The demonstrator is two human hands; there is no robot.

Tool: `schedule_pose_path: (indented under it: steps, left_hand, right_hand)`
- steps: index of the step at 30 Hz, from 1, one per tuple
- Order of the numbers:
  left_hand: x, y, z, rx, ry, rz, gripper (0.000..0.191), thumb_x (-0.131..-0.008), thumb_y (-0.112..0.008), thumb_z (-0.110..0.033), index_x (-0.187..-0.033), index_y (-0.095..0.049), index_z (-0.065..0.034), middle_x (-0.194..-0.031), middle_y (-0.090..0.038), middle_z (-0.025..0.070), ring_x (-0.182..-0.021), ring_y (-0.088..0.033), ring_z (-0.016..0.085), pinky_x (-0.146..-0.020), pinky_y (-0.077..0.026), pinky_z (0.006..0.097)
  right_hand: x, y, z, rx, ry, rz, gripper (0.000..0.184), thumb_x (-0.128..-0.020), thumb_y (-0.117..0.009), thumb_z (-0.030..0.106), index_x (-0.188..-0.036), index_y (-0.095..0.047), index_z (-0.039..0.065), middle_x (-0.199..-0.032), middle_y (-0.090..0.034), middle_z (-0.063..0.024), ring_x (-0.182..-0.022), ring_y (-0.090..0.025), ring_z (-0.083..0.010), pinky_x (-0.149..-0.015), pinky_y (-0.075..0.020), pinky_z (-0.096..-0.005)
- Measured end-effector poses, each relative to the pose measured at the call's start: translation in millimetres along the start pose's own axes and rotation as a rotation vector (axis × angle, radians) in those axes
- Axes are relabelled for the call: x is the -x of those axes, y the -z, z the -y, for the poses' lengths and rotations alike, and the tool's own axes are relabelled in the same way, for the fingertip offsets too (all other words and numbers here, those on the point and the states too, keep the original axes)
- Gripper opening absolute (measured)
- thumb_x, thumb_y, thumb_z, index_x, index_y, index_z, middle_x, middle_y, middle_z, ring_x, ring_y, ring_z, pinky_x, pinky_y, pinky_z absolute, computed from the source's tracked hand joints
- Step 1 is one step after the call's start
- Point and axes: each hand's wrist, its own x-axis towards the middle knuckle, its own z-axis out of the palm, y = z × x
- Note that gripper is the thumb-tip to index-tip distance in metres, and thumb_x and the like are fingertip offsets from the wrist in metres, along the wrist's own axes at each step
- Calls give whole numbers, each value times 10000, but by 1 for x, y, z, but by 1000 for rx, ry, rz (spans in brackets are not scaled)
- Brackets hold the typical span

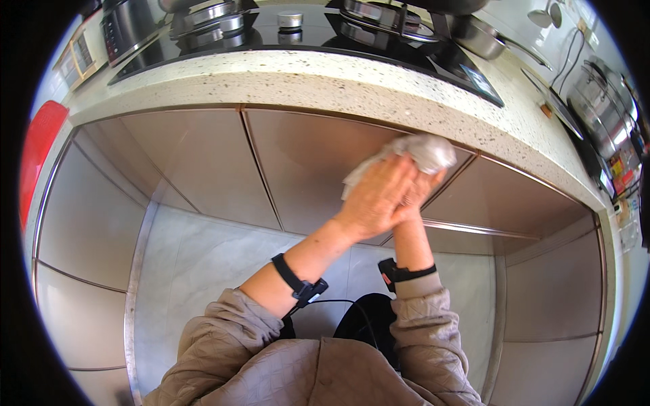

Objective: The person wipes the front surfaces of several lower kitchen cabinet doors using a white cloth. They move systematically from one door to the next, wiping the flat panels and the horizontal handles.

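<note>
A whitish cloth (431, 152) is bunched up near the upper edge of a brownish, glossy cabinet door (304, 157), just under the stone countertop (325, 83). My left hand (380, 195) lies over the cloth with its fingers stretched up and to the right. Close beside it and partly covered by it, my right hand (421, 195) grips the cloth too. The two hands overlap and look slightly blurred. Whether the cloth presses on the door is hard to tell, since the hands hide part of it.
On the countertop is a black glass gas hob (310, 38) with a metal knob (290, 19). A saucepan (480, 38) and a steel steamer pot (596, 96) stand on the right. A red board (40, 157) is at the left. More cabinets flank the tiled floor (188, 254).
</note>
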Motion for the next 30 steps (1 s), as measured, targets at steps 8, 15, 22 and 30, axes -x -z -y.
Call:
schedule_pose_path:
  steps: [8,15,22,30]
  left_hand:
    - [6,14,0,19,79,2,888,-804,-737,-400,-1458,-332,43,-1517,-317,254,-1381,-352,425,-1128,-307,522]
    - [46,58,38,-131,261,-272,841,-888,-648,-373,-1477,-259,84,-1516,-244,344,-1401,-283,493,-1136,-276,538]
    - [69,90,68,-104,412,-440,780,-961,-530,-276,-1505,-125,108,-1548,-151,356,-1443,-196,482,-1167,-203,512]
    - [105,45,54,144,544,-603,718,-994,-448,-261,-1525,-97,70,-1574,-142,305,-1463,-159,444,-1183,-136,494]
  right_hand:
    - [31,-26,12,104,-113,253,546,-980,-433,470,-1435,-409,169,-1492,-410,-37,-1411,-325,-257,-1141,-144,-598]
    - [-23,-25,113,-153,121,64,567,-921,-482,481,-1444,-447,264,-1549,-357,10,-1479,-230,-259,-1147,-20,-621]
    - [-58,-14,187,-181,309,279,576,-911,-485,422,-1458,-402,261,-1565,-299,28,-1486,-194,-264,-1084,-134,-649]
    - [-19,-2,171,-341,484,621,566,-927,-485,303,-1477,-387,213,-1589,-232,40,-1505,-121,-222,-1166,-132,-554]
